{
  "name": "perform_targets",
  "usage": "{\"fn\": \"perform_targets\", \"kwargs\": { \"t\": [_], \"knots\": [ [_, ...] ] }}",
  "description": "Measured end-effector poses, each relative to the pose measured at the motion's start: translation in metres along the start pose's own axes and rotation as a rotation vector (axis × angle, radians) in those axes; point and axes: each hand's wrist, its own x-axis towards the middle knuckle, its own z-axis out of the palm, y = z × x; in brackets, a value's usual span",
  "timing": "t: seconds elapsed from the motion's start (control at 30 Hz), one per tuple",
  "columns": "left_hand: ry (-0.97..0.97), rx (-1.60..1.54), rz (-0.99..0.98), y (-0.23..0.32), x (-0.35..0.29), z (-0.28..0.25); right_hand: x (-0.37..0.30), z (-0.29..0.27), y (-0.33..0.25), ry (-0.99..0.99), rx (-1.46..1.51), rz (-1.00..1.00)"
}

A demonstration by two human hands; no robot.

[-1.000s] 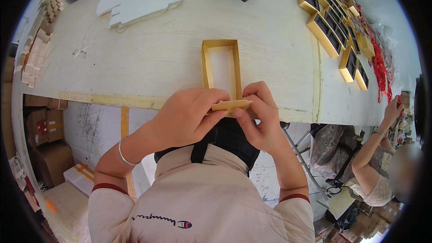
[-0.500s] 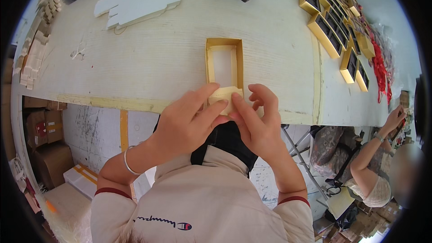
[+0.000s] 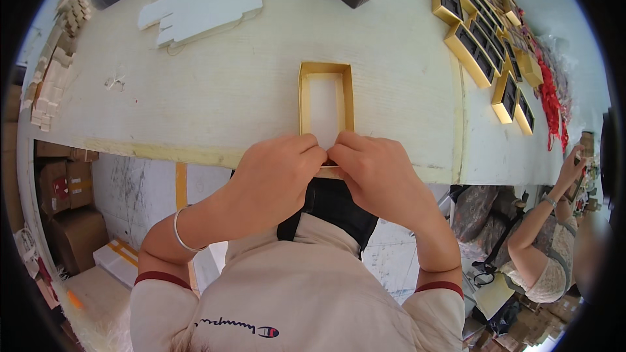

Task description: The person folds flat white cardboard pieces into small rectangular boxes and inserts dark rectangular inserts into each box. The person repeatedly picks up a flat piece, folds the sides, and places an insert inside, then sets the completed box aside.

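Head view: the light shirt (image 3: 287, 287) is bearing dark script lettering (image 3: 225, 327) beside a small round emblem (image 3: 268, 332) on the chest. At left, a brown carton (image 3: 78, 182) is showing a red patch (image 3: 60, 187), any print on it being too small to read. The gold box (image 3: 304, 101) is showing no legible marking on its visible walls.

The gold box is lying open side up at the near edge of the table (image 3: 215, 91), its long walls running away from the wearer. Both forearms are coming in from below and converging, elbows bent outward. The left hand (image 3: 277, 166), its wrist wearing a bracelet (image 3: 179, 231), is curling its fingers and pinching the near end wall. The right hand (image 3: 375, 163) is mirroring it, knuckles up, pinching the same wall just beside; the thumbs are staying largely hidden. Gold boxes with dark inserts (image 3: 476, 52) are standing at far right; a white card stack (image 3: 205, 6) is lying at far left.
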Motion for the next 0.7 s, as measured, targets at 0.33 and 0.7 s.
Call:
{"fn": "perform_targets", "kwargs": {
  "t": [0.33,0.7],
  "knots": [
    [0.046,0.095,-0.029,-0.049,0.037,-0.056,-0.002,-0.032,0.002,-0.132,-0.214,-0.061],
    [-0.094,-0.130,0.028,-0.048,0.028,-0.051,0.067,-0.024,0.006,0.369,-0.413,-0.332]
  ]
}}
